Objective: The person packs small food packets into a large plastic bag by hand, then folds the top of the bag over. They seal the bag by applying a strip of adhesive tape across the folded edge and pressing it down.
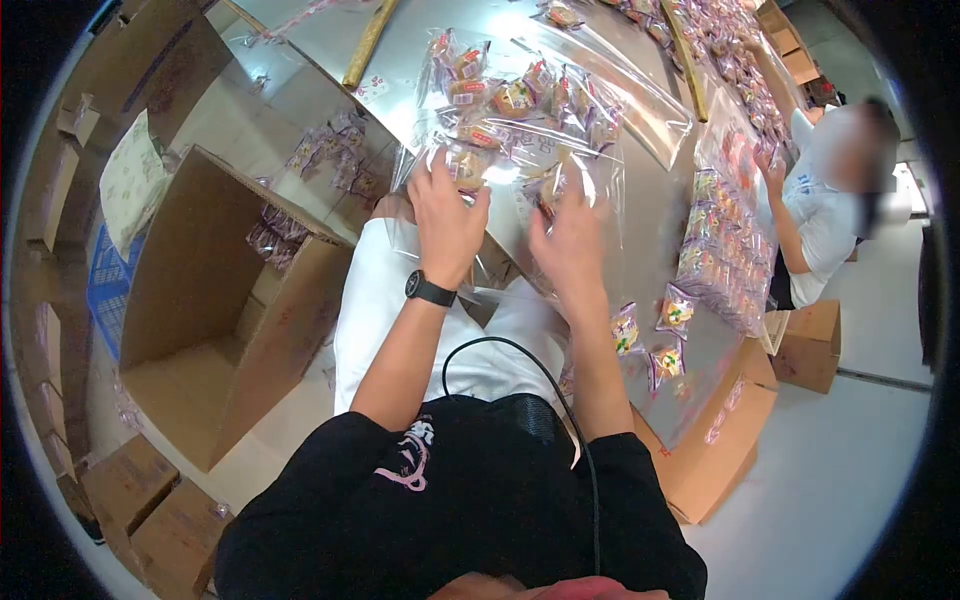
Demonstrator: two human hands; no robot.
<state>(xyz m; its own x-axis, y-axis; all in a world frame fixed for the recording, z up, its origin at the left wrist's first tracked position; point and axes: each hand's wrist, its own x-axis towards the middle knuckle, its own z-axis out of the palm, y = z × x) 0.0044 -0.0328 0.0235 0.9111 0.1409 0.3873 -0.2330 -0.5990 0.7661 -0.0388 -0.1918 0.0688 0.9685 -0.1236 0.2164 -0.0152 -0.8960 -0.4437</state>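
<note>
A large clear plastic bag (520, 137) lies on the metal table in front of me, with several wrapped snack packets (516, 98) inside it. My left hand (446, 218), with a black watch on its wrist, grips the bag's near left side, beside a packet (467, 168). On the near right side, my right hand (572, 238) holds the bag, its thumb by another packet (541, 190). Motion blurs the right fingers a little, and the plastic partly covers both hands' fingertips. The bag's near end hangs over the table edge towards my lap.
An open cardboard box (190, 370) stands at my left, loose packets inside. Three snack packets (666, 362) lie to my right near filled bags (725, 240). Gold-coloured bars (370, 45) run across the table (650, 200). A co-worker (815, 190) works at the right. Another box (710, 440) sits below.
</note>
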